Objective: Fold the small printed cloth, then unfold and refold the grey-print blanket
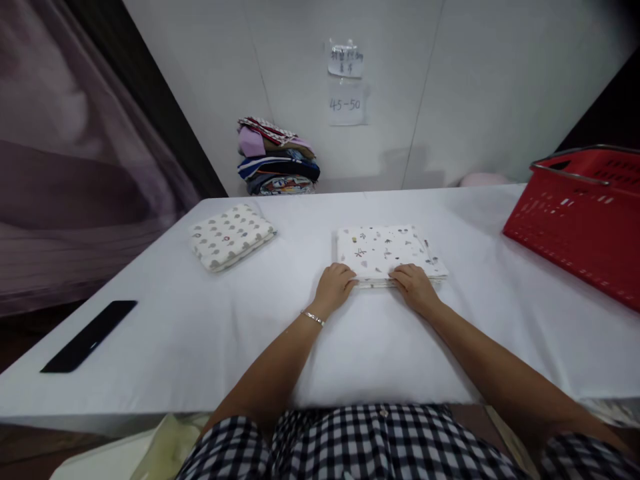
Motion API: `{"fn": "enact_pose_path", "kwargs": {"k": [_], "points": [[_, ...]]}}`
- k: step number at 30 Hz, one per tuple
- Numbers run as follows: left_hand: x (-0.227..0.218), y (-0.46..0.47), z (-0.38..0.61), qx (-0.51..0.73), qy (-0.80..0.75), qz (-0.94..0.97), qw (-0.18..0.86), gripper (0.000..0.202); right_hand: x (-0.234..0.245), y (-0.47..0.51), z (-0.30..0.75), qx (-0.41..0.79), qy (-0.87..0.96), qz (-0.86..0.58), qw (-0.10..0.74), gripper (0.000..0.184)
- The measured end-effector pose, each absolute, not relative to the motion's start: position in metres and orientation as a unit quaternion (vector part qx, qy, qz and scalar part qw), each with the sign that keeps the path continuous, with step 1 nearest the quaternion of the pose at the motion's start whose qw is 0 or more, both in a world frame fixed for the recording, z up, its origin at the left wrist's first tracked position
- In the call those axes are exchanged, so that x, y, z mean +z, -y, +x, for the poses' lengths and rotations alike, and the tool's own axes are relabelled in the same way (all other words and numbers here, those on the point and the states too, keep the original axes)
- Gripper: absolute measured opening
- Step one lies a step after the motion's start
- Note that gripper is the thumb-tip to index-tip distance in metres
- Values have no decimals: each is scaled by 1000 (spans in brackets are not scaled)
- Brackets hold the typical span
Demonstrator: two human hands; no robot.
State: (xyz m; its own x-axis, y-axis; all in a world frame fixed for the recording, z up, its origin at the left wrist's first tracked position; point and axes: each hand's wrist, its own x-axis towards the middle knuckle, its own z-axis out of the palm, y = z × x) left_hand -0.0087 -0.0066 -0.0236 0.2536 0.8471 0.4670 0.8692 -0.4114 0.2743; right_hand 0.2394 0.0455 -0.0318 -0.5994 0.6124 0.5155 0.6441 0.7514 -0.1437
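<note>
A folded white cloth [385, 250] with small scattered prints lies flat on the white table, its layered folded edge toward me. My left hand [336, 285] pinches the near left corner, thumb and fingers closed on the layers. Along the same near edge, right of the middle, my right hand [414, 285] is closed on the cloth too. The fingertips of both hands are partly hidden by the hands themselves. To the left, apart from my hands, rests another folded white cloth [233, 235] with rows of grey prints.
A red plastic basket [580, 227] with a metal handle stands at the right on the white table [190, 347]. A flat black object [93, 337] lies near the left edge. Behind the table rises a stack of folded clothes [279, 160]. Paper signs [346, 105] hang on the wall.
</note>
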Motion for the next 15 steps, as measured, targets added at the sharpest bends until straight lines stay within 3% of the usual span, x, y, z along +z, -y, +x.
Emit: {"fn": "enact_pose_path", "kwargs": {"k": [15], "points": [[-23, 19, -15, -346, 591, -722, -99, 15, -18, -31, 165, 8, 921, -314, 230, 20]]}}
